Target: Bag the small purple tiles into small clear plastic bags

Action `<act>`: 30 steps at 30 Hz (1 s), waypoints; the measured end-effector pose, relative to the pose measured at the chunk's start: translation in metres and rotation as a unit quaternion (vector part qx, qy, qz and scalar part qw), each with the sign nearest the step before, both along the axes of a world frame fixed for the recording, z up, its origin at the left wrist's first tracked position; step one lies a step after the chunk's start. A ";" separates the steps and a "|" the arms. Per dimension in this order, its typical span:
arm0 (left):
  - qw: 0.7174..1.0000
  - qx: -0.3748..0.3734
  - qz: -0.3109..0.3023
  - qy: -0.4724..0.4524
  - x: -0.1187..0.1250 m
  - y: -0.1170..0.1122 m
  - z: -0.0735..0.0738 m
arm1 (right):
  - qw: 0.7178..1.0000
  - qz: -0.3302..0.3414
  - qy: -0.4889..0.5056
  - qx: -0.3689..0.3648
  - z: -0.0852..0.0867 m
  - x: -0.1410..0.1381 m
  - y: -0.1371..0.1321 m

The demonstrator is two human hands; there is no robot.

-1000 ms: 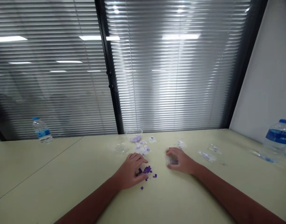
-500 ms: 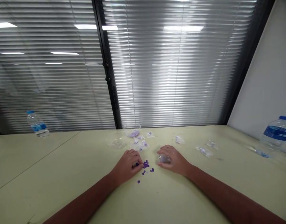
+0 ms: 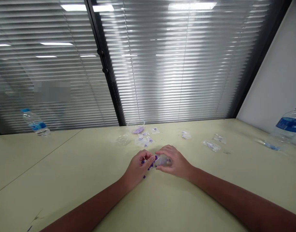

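Observation:
Curled inward, my left hand [image 3: 138, 167] has several small dark purple squares in its fingers, thumb near the fingertips. My right hand [image 3: 176, 162] is wrapped round a small clear plastic container [image 3: 163, 160], tilted with its mouth toward the left hand. Its exact shape is partly covered by the fingers. Loose purple pieces [image 3: 152, 165] lie on the table between the two hands, close to the container's mouth. One single purple square [image 3: 144, 177] rests apart, below the left hand.
Beyond the hands are a clear tub [image 3: 138, 129] with light purple bits, small plastic bags [image 3: 144, 140] and a crumpled clear piece [image 3: 123, 140]. More bags [image 3: 212, 146] lie to the right. Water bottles stand at far left [image 3: 36, 124] and right [image 3: 286, 125].
My right hand has moved left with the container, up to the purple pieces. My left hand has shifted slightly right and up, its fingers turned upward. The view has tilted down a little.

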State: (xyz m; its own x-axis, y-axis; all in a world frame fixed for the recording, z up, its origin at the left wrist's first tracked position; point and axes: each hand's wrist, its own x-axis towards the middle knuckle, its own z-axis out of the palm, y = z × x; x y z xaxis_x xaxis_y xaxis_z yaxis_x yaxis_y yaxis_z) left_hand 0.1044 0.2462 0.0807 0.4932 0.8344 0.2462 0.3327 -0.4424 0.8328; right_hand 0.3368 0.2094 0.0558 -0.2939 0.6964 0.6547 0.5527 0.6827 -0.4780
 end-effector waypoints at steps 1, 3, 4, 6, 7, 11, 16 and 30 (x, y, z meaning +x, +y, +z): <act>1.000 -0.004 -0.001 0.000 0.000 0.000 0.000 | 1.000 0.003 -0.008 0.007 0.000 0.000 0.000; 1.000 -0.018 -0.001 0.001 0.000 0.000 0.000 | 1.000 0.002 -0.018 0.014 -0.001 0.002 0.002; 1.000 -0.025 -0.001 0.001 0.000 -0.001 0.001 | 1.000 -0.001 -0.019 0.015 -0.002 0.003 0.002; 0.999 -0.032 -0.004 0.001 0.000 -0.001 0.000 | 1.000 -0.005 -0.018 0.017 -0.002 0.005 0.003; 0.999 -0.031 -0.008 0.000 0.000 0.000 0.000 | 1.000 -0.004 -0.017 0.018 -0.002 0.006 0.003; 0.999 -0.026 -0.021 -0.004 0.000 0.001 -0.004 | 1.000 -0.003 -0.017 0.012 -0.002 0.007 0.003; 1.000 -0.005 -0.013 0.014 -0.001 0.004 -0.004 | 1.000 0.005 -0.015 0.009 -0.004 0.008 0.004; 0.947 0.250 -0.093 0.179 -0.012 0.011 -0.007 | 1.000 0.011 -0.018 0.002 -0.004 0.008 0.005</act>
State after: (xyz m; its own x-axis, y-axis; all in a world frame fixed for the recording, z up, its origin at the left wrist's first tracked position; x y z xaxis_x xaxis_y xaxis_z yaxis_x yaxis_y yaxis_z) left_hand 0.0928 0.2570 0.0740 0.7472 0.5476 0.3767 0.4313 -0.8307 0.3520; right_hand 0.3445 0.2142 0.0521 -0.3333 0.6864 0.6463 0.5546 0.6972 -0.4544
